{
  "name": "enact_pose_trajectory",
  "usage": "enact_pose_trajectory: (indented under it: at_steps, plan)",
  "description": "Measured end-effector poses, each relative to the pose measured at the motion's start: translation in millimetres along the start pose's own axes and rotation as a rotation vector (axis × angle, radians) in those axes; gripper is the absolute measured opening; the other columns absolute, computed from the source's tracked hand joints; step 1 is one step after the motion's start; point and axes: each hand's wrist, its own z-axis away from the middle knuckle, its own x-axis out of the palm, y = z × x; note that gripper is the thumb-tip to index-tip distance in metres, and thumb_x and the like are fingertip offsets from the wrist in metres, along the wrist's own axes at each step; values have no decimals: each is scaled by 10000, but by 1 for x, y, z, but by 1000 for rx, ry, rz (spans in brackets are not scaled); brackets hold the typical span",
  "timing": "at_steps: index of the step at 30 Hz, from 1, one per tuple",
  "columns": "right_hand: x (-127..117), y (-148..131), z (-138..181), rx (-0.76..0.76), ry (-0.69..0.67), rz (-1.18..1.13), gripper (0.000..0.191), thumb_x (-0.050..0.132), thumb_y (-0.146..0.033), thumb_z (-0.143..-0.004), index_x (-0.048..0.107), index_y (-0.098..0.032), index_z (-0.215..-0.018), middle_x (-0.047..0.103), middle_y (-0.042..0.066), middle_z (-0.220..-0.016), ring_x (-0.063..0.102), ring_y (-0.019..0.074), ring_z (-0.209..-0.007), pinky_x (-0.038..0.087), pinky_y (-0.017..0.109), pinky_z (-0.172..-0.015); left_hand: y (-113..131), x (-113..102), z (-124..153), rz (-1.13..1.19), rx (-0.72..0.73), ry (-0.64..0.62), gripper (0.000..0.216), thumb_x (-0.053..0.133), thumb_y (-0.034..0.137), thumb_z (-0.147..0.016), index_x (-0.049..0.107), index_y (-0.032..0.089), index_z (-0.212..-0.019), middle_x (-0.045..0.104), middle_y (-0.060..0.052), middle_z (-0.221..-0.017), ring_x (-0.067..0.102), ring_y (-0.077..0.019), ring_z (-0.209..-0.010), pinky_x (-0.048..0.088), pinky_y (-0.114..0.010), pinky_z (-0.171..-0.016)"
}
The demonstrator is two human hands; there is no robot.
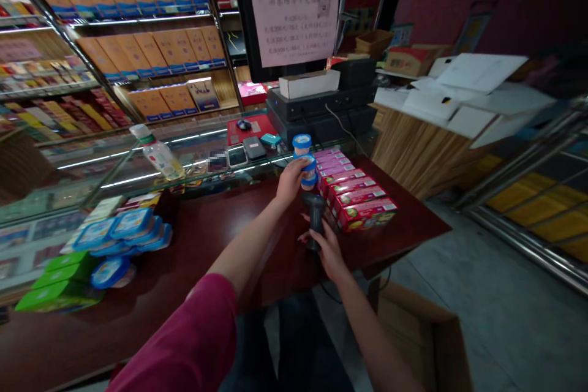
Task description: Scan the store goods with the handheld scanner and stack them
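Boxes in bright green lie at the near left end of the dark red table. Just beside them sits a pile of flat blue tubs with white labels; the words on them are too blurry to read. Farther back, a clear bottle with a green cap lies tipped over on the glass counter. Behind it, far shelves hold rows of orange boxes. Two phones lie on the glass, and a mouse rests on a red mat just behind them.

In the middle, the left hand is closed around a small blue tub at the far edge of the table. One more blue cup stands just behind it. The right hand is nearer, wrapped tight around the handle of a black scanner that stands up on the table, just in front of the blue tub. The two hands are apart.

To the right of the scanner, red and pink boxes lie in a row. Far behind them a paper sign hangs on a screen; its writing is too faint to read. A brown carton sits on the floor at the near right.
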Motion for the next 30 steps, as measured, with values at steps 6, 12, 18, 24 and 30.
enact_pose_trajectory:
  at_steps: [6, 12, 18, 24, 30]
  plan:
    - [0, -4, 0, 31, 10, -33, 335, 742, -394, -862, 740, -385, -1197, 809, -3, -1023, 726, 231, -795, 570, 395, -794, -14, 18, 3, 0, 6, -15, 405, 535, 59, -965, 702, 214, -1299, 711, -97, -1358, 600, -233, -1358, 482, -465, -1170]
    - [1, -6, 1, 39, 27, -75, 357, 766, -386, -846, 743, -352, -1200, 808, 5, -962, 709, 227, -790, 555, 382, -792, -17, 21, -2, -4, 45, -37, 366, 573, 73, -960, 712, 188, -1279, 723, -118, -1333, 612, -241, -1339, 488, -458, -1165]
    - [2, -2, -2, -9, 42, -128, 308, 798, -341, -826, 773, -301, -1131, 817, 17, -991, 694, 189, -730, 531, 332, -730, -13, 26, -1, 56, -62, -53, 411, 554, 28, -929, 704, 194, -1274, 686, -112, -1405, 581, -242, -1400, 446, -456, -1212]
    - [2, -10, 5, 22, -17, -133, 391, 822, -334, -810, 763, -272, -1191, 794, 30, -1198, 725, 179, -782, 555, 322, -766, -8, -12, 19, 119, -29, -161, 630, 534, 25, -902, 535, 208, -1505, 495, -115, -1614, 391, -242, -1552, 334, -475, -1288]
    - [28, -11, 25, 137, -218, -130, 421, 834, -324, -798, 759, -321, -1212, 669, 14, -1454, 741, 197, -920, 573, 337, -852, 3, -137, 138, -220, -125, 38, 602, 471, 132, -1005, 411, 246, -1592, 431, -105, -1659, 326, -221, -1584, 285, -498, -1307]
